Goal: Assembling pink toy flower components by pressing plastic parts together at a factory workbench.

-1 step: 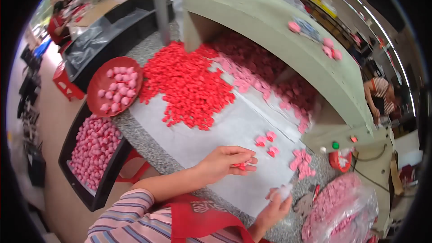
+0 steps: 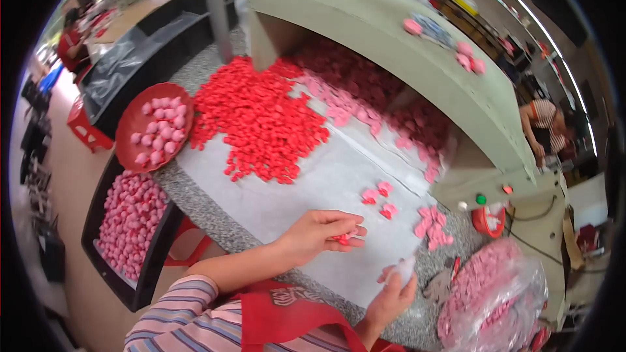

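My left hand (image 2: 321,234) is closed over the white sheet (image 2: 306,202), pinching a small red and pink piece (image 2: 342,238) between thumb and fingers. To its right, near the sheet's edge, my right hand (image 2: 393,290) is wrapped round a small whitish, translucent squeeze bottle (image 2: 405,267). The two hands are apart. Just beyond them lie a few pink-and-red pieces (image 2: 379,199), with a cluster of plain pink pieces (image 2: 432,227) farther right. A large heap of small red pieces (image 2: 261,124) covers the sheet's far left.
A pale green arched housing (image 2: 365,19) stands over more pink pieces at the back. At left are a red bowl (image 2: 125,137) of pink balls and a black crate (image 2: 94,221). A bagged pink pile (image 2: 482,287) and a small red tub (image 2: 478,219) sit at right.
The whole view has shifted slightly, so the table and housing appear farther left. The bottle in my right hand stands a little more upright. Both hands keep their holds.
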Motion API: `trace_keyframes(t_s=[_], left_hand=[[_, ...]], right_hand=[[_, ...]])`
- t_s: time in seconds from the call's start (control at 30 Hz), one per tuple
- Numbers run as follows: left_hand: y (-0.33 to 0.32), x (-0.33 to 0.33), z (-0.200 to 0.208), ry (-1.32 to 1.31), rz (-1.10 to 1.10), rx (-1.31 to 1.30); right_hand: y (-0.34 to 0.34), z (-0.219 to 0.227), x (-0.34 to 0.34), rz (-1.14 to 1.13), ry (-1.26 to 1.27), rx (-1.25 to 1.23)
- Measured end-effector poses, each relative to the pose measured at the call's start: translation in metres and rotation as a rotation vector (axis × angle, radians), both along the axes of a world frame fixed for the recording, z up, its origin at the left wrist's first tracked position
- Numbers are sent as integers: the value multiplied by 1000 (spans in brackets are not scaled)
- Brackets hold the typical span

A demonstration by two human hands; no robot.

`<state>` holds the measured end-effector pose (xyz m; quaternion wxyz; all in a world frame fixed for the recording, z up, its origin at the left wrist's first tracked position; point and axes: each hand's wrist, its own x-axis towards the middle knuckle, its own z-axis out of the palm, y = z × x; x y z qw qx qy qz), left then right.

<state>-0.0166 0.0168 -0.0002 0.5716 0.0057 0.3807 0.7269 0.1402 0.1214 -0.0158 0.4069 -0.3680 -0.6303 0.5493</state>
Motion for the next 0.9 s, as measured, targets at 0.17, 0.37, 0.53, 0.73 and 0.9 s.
trace_keyframes(t_s=[0.17,0.37,0.53,0.73,0.9], left_hand=[[0,8,-9,-171,-68,207],[-5,26,14,149,-113,203],[-7,23,13,121,-74,195],[-11,23,5,128,-28,214],[-10,23,7,59,-1,229]], right_hand=[[-15,25,-9,-122,31,-18],[-18,30,17,-137,-11,414],[-26,47,26,113,-34,423],[-21,56,11,266,-21,756],[-22,59,7,299,-66,748]])
